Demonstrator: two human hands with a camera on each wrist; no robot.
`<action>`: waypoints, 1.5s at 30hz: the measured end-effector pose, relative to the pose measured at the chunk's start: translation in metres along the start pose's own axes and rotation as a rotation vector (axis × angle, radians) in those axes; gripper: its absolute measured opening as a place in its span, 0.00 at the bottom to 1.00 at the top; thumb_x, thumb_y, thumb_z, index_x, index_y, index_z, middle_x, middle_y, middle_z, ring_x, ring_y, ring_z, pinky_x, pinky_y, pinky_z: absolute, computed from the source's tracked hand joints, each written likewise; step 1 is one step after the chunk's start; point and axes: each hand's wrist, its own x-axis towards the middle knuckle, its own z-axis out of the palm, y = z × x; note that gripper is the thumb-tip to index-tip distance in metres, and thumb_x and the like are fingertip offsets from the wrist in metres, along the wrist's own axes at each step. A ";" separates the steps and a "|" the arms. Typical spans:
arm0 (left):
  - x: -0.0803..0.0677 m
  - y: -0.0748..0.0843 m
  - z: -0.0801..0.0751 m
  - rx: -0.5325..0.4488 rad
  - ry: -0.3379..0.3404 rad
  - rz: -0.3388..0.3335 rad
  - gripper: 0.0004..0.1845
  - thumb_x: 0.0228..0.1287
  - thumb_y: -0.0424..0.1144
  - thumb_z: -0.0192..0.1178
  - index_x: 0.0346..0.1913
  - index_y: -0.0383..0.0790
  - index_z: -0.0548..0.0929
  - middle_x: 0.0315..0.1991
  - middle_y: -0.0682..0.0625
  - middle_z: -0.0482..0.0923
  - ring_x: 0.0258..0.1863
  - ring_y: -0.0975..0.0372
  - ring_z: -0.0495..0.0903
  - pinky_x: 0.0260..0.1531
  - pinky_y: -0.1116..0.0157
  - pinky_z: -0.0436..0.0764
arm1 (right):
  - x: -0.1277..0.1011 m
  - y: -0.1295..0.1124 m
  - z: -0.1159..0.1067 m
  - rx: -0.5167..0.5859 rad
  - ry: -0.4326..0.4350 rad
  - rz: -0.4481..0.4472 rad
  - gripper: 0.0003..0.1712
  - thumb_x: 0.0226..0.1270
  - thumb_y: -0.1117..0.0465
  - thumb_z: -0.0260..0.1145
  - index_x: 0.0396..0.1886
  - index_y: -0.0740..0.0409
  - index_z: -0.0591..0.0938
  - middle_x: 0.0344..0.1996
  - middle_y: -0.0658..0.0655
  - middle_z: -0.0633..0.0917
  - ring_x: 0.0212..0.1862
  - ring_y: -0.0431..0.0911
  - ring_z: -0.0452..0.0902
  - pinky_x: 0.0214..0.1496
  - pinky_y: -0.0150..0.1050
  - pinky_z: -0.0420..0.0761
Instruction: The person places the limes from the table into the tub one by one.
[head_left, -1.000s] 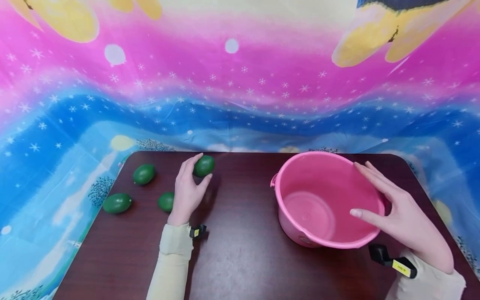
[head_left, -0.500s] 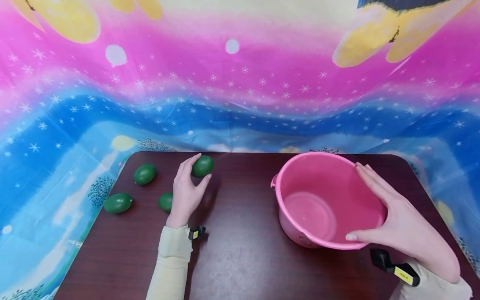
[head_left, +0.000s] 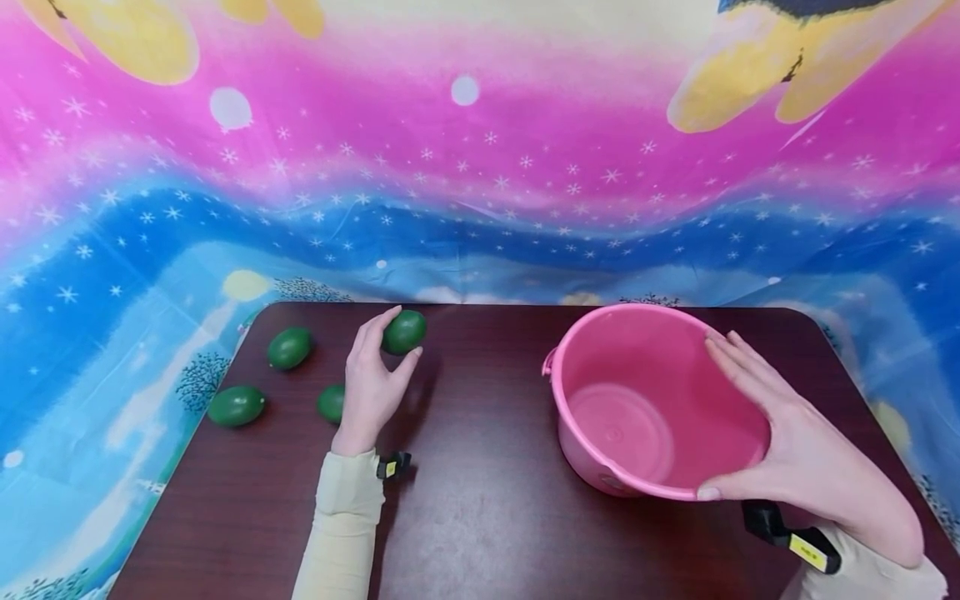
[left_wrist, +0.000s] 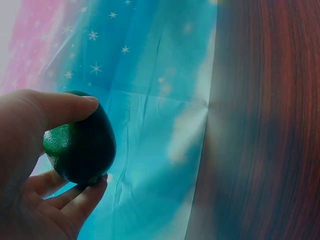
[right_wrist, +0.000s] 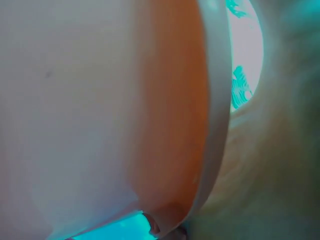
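In the head view my left hand holds a glossy green lime between thumb and fingers, above the far part of the table. The left wrist view shows the thumb on one side of that lime and fingertips under its end. My right hand spans the right side of a pink bucket, fingers at the far right of the rim and thumb on the near rim. Close up in the right wrist view, the bucket's rim runs inside the curve of the hand. No fruit shows inside the bucket.
On the dark wooden table, left of my left hand, lie a lime near the back, another at the left edge and a third partly behind the wrist. A printed cloth hangs behind the table.
My right hand has settled onto the bucket's rim, its thumb coming down from inside the opening to the near edge. The left hand with its lime has barely shifted.
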 end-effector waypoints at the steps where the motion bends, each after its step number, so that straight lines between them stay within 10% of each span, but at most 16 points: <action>1: 0.000 0.000 0.000 0.000 0.001 0.000 0.36 0.60 0.34 0.74 0.72 0.51 0.74 0.65 0.48 0.73 0.60 0.54 0.77 0.56 0.51 0.78 | 0.000 0.000 0.000 -0.021 0.005 -0.009 0.81 0.32 0.50 0.91 0.84 0.39 0.50 0.81 0.53 0.51 0.76 0.62 0.46 0.35 0.44 0.86; 29: 0.001 0.015 0.005 -0.050 -0.005 0.046 0.36 0.61 0.38 0.74 0.72 0.51 0.74 0.64 0.52 0.74 0.58 0.60 0.78 0.55 0.56 0.79 | 0.001 0.003 0.001 -0.065 0.011 -0.020 0.82 0.30 0.46 0.92 0.84 0.41 0.51 0.80 0.55 0.53 0.76 0.63 0.47 0.36 0.39 0.82; 39: 0.002 0.025 0.005 -0.082 0.007 0.081 0.36 0.60 0.39 0.75 0.71 0.52 0.74 0.64 0.54 0.74 0.58 0.59 0.78 0.55 0.54 0.79 | 0.002 0.002 0.003 -0.091 0.015 -0.038 0.82 0.30 0.45 0.91 0.84 0.43 0.50 0.80 0.57 0.51 0.78 0.62 0.44 0.39 0.65 0.82; 45: 0.001 0.034 0.004 -0.105 0.006 0.098 0.36 0.60 0.40 0.75 0.71 0.50 0.74 0.64 0.56 0.74 0.59 0.61 0.77 0.55 0.56 0.78 | 0.003 0.001 0.003 -0.078 0.009 -0.014 0.82 0.29 0.45 0.91 0.84 0.42 0.50 0.80 0.58 0.52 0.76 0.64 0.46 0.38 0.62 0.83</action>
